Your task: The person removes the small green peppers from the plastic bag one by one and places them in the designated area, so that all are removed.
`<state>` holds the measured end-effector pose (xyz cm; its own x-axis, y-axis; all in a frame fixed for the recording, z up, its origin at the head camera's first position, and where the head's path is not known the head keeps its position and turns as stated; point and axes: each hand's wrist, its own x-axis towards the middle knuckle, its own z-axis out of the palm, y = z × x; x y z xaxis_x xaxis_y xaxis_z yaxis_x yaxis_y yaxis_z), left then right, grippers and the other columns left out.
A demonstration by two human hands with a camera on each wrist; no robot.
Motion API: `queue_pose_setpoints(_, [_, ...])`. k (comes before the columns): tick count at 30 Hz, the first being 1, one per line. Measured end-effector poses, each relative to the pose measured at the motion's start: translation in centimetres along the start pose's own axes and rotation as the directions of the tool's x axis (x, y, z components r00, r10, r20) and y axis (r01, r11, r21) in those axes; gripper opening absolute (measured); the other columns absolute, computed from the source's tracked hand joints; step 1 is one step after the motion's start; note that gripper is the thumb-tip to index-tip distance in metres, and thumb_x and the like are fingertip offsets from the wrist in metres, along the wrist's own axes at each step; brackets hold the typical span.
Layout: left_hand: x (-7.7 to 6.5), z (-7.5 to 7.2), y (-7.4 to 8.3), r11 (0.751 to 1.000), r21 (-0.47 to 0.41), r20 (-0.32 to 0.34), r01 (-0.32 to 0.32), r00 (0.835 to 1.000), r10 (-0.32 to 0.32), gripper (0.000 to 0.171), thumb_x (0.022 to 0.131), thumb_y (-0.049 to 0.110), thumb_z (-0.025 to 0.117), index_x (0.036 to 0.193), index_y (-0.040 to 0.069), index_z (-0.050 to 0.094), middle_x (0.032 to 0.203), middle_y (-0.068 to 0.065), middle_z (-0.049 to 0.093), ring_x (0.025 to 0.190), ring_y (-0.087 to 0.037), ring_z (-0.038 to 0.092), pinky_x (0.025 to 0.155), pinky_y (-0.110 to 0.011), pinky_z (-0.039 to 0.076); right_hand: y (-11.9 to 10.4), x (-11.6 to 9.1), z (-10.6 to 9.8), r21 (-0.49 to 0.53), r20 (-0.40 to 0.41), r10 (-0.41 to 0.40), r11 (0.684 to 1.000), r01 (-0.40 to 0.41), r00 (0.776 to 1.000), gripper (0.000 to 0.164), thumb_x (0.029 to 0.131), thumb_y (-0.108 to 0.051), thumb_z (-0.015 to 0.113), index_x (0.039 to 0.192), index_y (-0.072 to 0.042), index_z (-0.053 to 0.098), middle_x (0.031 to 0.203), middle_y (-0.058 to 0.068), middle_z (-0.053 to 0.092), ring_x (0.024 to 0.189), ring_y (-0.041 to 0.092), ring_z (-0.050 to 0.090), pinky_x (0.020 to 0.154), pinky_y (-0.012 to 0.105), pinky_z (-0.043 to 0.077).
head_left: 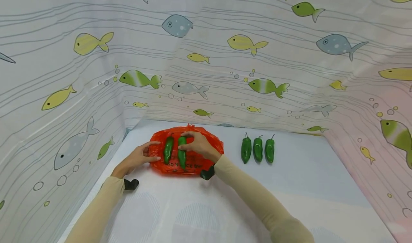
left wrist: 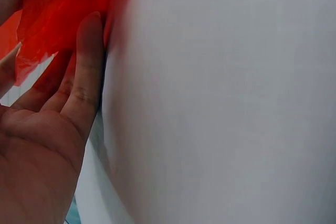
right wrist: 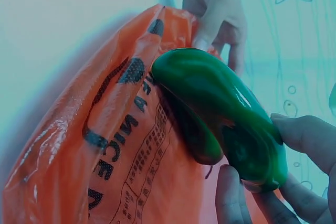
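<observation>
Where our long, glossy green pepper lies: over the crumpled red plastic bag, long axis running from its far edge towards its near edge.
Our right hand: the nearer, pinching that pepper's far end.
Our left hand: at the bag's left edge; whether it pinches the bag, we cannot tell.
Likely in the way: a second shiny green pepper, on the bag, left of ours.
Around: three slim green peppers, right of the bag.
</observation>
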<state>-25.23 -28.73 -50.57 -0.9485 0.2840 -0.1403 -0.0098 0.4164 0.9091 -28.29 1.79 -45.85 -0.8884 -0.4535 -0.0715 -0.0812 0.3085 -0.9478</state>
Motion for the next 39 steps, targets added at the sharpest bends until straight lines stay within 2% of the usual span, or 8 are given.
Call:
queue_pose_setpoints(2, [-0.1, 0.0, 0.0, 1.000, -0.001, 0.000, 0.002, 1.000, -0.002, 0.077, 0.089, 0.024, 0.084, 0.154, 0.014, 0.043, 0.133, -0.021, 0.058, 0.113, -0.032, 0.057, 0.086, -0.030, 0.055, -0.2, -0.3, -0.1, -0.021, 0.000, -0.004, 1.000, 0.004, 1.000, 0.057, 0.087, -0.021, 0.085, 0.139, -0.014, 0.063, 0.130, 0.001, 0.059, 0.093, 0.022, 0.069, 0.096, 0.049, 0.053])
queue_pose_setpoints(8, [-0.1, 0.0, 0.0, 1.000, -0.009, 0.005, -0.003, 1.000, 0.003, 0.078, 0.089, 0.023, 0.084, 0.154, 0.013, 0.043, 0.137, -0.022, 0.057, 0.114, -0.033, 0.057, 0.086, -0.030, 0.055, -0.3, -1.0, -0.5, -0.092, 0.002, -0.006, 0.996, 0.006, 1.000, 0.055, 0.087, -0.026, 0.085, 0.138, -0.020, 0.065, 0.126, -0.004, 0.062, 0.104, 0.018, 0.061, 0.091, 0.040, 0.053])
queue_pose_setpoints(18, [0.0, -0.1, -0.1, 1.000, -0.004, 0.008, -0.010, 1.000, 0.010, 0.079, 0.088, 0.023, 0.084, 0.154, 0.013, 0.042, 0.136, -0.023, 0.056, 0.113, -0.033, 0.056, 0.084, -0.029, 0.054, -0.5, -2.2, -1.7, -0.140, -0.008, -0.009, 0.990, 0.008, 1.000, 0.055, 0.085, -0.030, 0.087, 0.136, -0.027, 0.066, 0.138, -0.003, 0.057, 0.111, 0.018, 0.058, 0.092, 0.041, 0.052])
queue_pose_setpoints(23, [0.0, -0.1, -0.2, 1.000, -0.001, 0.010, -0.017, 1.000, 0.017, 0.079, 0.088, 0.023, 0.084, 0.154, 0.013, 0.042, 0.135, -0.023, 0.058, 0.112, -0.032, 0.057, 0.085, -0.029, 0.055, -0.3, -2.6, -2.2, -0.172, -0.009, -0.024, 0.985, 0.022, 1.000, 0.057, 0.085, -0.032, 0.087, 0.137, -0.025, 0.066, 0.138, -0.002, 0.057, 0.110, 0.018, 0.059, 0.092, 0.042, 0.052])
queue_pose_setpoints(31, [0.0, -0.1, -0.3, 1.000, 0.008, 0.007, -0.016, 1.000, 0.016, 0.079, 0.088, 0.023, 0.084, 0.154, 0.013, 0.042, 0.130, -0.022, 0.059, 0.109, -0.032, 0.057, 0.084, -0.030, 0.055, -0.4, -3.2, -3.2, -0.199, -0.001, -0.070, 0.977, 0.069, 0.998, 0.061, 0.085, -0.030, 0.087, 0.141, -0.022, 0.063, 0.137, 0.000, 0.060, 0.103, 0.017, 0.063, 0.087, 0.037, 0.054])
queue_pose_setpoints(35, [0.0, -0.1, -0.2, 1.000, 0.008, 0.007, -0.012, 1.000, 0.012, 0.079, 0.089, 0.024, 0.084, 0.155, 0.013, 0.041, 0.132, -0.022, 0.058, 0.110, -0.032, 0.057, 0.084, -0.030, 0.055, -0.5, -3.5, -3.8, -0.175, 0.000, -0.070, 0.982, 0.069, 0.998, 0.061, 0.086, -0.028, 0.086, 0.142, -0.020, 0.062, 0.138, 0.004, 0.059, 0.097, 0.020, 0.066, 0.088, 0.045, 0.057])
queue_pose_setpoints(39, [0.0, -0.1, -0.2, 1.000, 0.008, 0.008, -0.012, 1.000, 0.012, 0.080, 0.089, 0.024, 0.084, 0.155, 0.013, 0.041, 0.134, -0.023, 0.056, 0.111, -0.032, 0.056, 0.084, -0.030, 0.054, -0.3, -3.7, -4.5, -0.141, -0.002, -0.068, 0.988, 0.067, 0.998, 0.061, 0.087, -0.027, 0.085, 0.142, -0.018, 0.061, 0.136, 0.008, 0.058, 0.098, 0.022, 0.067, 0.091, 0.053, 0.056])
